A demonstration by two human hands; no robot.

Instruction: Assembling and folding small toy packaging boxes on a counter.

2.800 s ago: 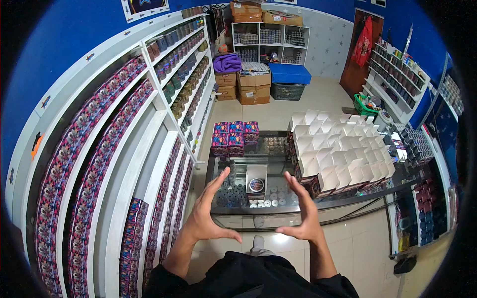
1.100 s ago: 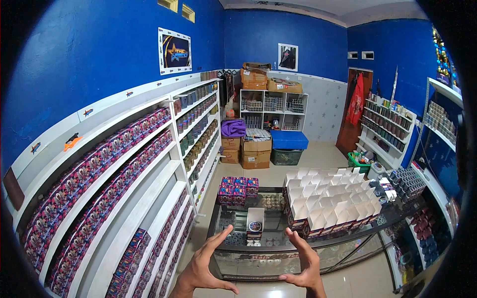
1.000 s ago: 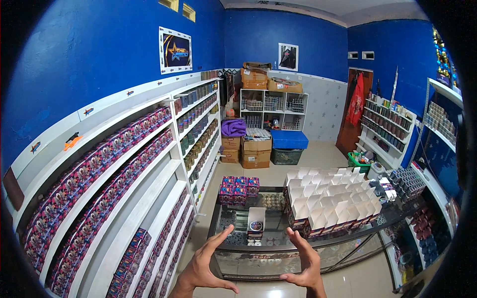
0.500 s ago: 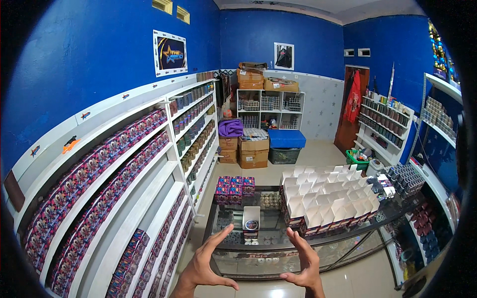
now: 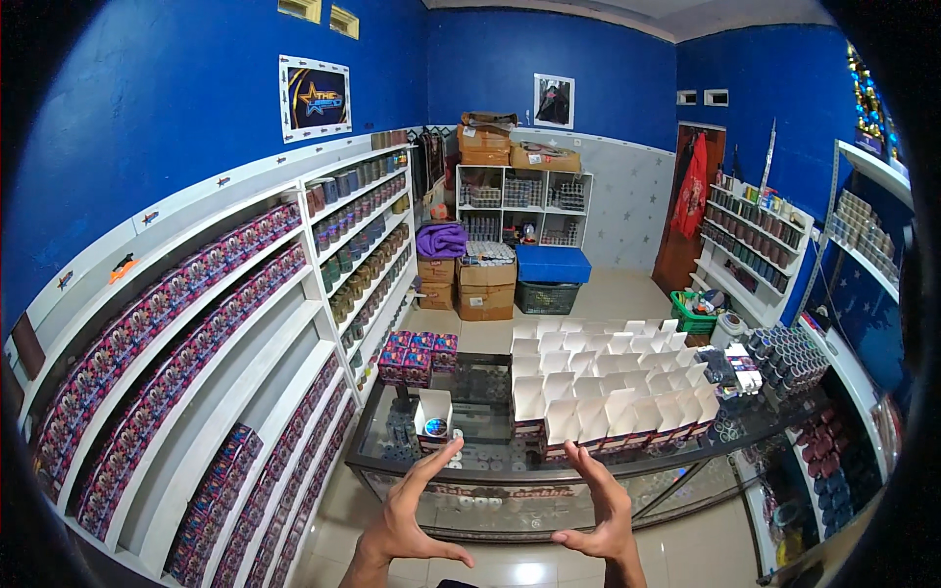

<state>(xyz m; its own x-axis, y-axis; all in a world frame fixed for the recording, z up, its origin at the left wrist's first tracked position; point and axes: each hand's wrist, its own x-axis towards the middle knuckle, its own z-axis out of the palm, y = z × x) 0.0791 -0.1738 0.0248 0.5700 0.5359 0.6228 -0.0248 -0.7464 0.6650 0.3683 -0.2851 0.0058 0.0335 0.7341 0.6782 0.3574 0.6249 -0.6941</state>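
Observation:
My left hand (image 5: 407,519) and my right hand (image 5: 602,512) are raised in front of me, palms facing each other. Both have their fingers and thumbs apart and hold nothing. Beyond my left fingertips, on a glass display counter (image 5: 588,467), stands a single open white-lined box (image 5: 434,410). A round spool-like item with a shiny blue top (image 5: 436,427) sits inside it. Past my right fingertips are rows of open small boxes with raised white flaps (image 5: 608,382). Several closed purple patterned boxes (image 5: 405,365) stand at the counter's far left.
White shelves (image 5: 328,323) full of patterned boxes and spools line the left. Cardboard cartons (image 5: 486,294) and a dark crate with a blue lid (image 5: 552,267) stand at the back. Rows of spools (image 5: 787,355) occupy the counter's right end, near a green basket (image 5: 694,314).
The view has turned, so the counter and its boxes appear farther left. My hands keep nearly the same open pose in the picture.

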